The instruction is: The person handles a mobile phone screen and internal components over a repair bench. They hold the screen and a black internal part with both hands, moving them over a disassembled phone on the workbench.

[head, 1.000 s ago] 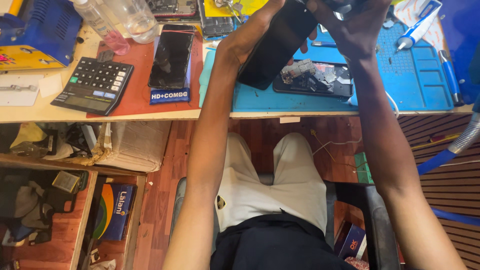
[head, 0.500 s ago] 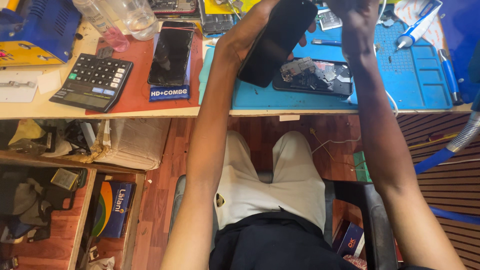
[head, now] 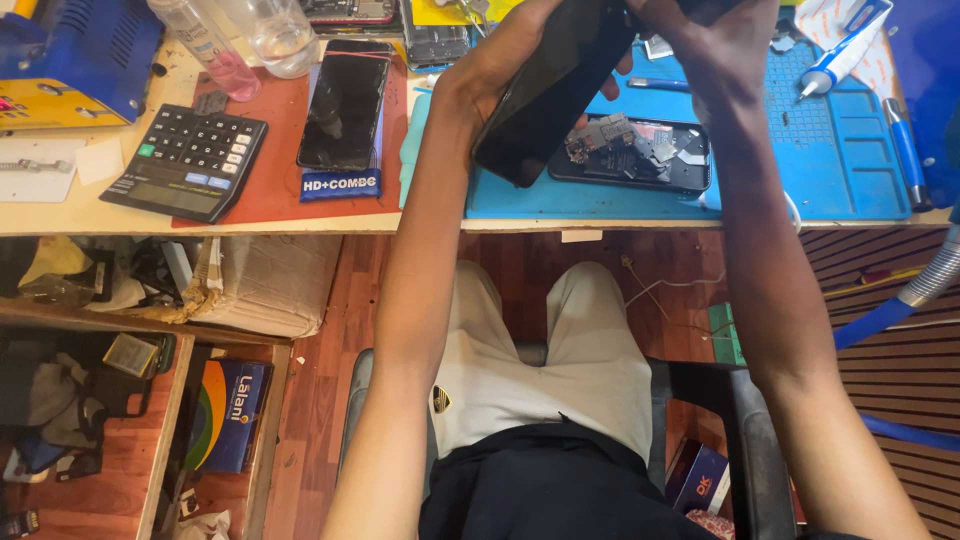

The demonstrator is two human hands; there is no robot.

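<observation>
Head view shows the left hand (head: 500,60) gripping the dark phone panel (head: 550,90) at twelve o'clock over the blue mat (head: 800,150), while the right hand (head: 715,45), now shifted higher, pinches its top edge.

Bright, even light falls on the bench, with soft glare on the dark phone screen (head: 343,108) toward eleven o'clock. Under-bench shelves at eight o'clock sit dim. Wide-angle bending shows at the edges.
</observation>
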